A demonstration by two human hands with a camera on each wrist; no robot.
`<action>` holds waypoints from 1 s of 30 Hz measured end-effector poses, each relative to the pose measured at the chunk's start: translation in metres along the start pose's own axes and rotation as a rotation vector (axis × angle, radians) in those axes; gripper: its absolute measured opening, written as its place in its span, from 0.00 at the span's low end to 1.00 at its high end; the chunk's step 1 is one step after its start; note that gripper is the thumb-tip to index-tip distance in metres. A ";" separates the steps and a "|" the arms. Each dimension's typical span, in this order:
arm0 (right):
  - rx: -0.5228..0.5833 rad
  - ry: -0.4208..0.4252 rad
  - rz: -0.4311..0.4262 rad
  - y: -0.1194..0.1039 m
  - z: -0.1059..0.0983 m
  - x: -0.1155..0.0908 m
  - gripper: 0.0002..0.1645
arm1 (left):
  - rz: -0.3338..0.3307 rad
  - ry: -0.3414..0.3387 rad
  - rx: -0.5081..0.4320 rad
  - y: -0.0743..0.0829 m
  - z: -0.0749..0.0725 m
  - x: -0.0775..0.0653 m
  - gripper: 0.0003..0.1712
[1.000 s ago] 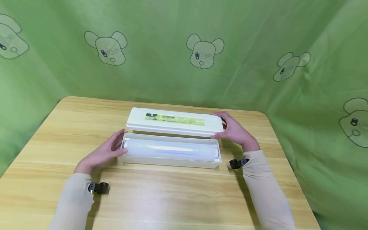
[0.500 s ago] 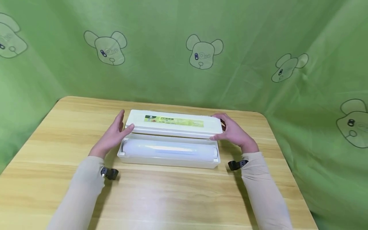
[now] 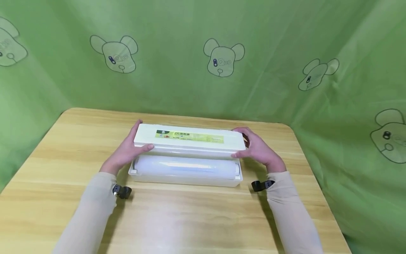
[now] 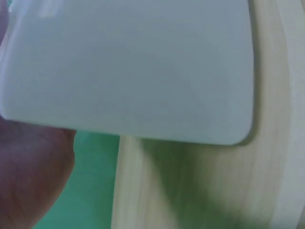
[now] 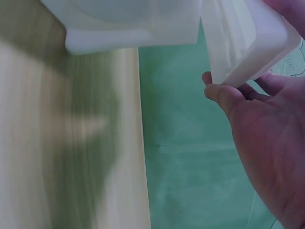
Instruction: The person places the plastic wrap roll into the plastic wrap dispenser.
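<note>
A white lid (image 3: pixel 190 144) with a yellow-green label is held by its two ends just above and behind the white box (image 3: pixel 187 179). Inside the box lies a roll of cling film (image 3: pixel 187 167), its far side hidden by the lid. My left hand (image 3: pixel 127 147) grips the lid's left end, thumb on the front edge, fingers behind. At the lid's right end my right hand (image 3: pixel 257 146) pinches it between thumb and fingers. The right wrist view shows the lid (image 5: pixel 267 45) tilted and apart from the box (image 5: pixel 133 28); the right hand (image 5: pixel 267 119) holds its edge.
The box stands on a wooden table (image 3: pixel 190 218). A green curtain (image 3: pixel 177 88) printed with mouse heads hangs behind the table and along its sides. Both forearms wear pale sleeves with black wrist cameras (image 3: pixel 122 191).
My left hand has moved from the box's left end up to the lid and taken hold of it. The lid has come slightly down and toward me, covering more of the box's back.
</note>
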State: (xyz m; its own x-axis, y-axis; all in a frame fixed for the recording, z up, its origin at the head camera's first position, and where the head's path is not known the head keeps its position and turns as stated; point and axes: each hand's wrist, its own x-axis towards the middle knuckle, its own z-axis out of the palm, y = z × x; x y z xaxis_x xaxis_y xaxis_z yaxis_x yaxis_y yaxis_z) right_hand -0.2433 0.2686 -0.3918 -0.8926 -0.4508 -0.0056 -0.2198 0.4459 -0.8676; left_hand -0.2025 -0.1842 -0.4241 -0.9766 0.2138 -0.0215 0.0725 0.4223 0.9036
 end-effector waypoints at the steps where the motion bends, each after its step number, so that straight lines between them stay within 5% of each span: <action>1: 0.006 0.000 -0.004 0.000 0.000 -0.001 0.52 | 0.003 0.000 -0.001 0.001 0.000 0.000 0.63; 30: 0.041 -0.003 -0.114 -0.005 0.005 -0.027 0.55 | 0.063 0.045 -0.090 0.014 0.006 -0.026 0.66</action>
State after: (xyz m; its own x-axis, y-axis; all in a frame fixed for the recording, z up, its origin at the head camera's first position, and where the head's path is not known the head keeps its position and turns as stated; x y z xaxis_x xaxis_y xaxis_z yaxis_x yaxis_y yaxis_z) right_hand -0.2161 0.2743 -0.3897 -0.8615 -0.4991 0.0929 -0.3036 0.3599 -0.8822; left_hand -0.1750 -0.1788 -0.4131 -0.9789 0.1971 0.0541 0.1178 0.3276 0.9374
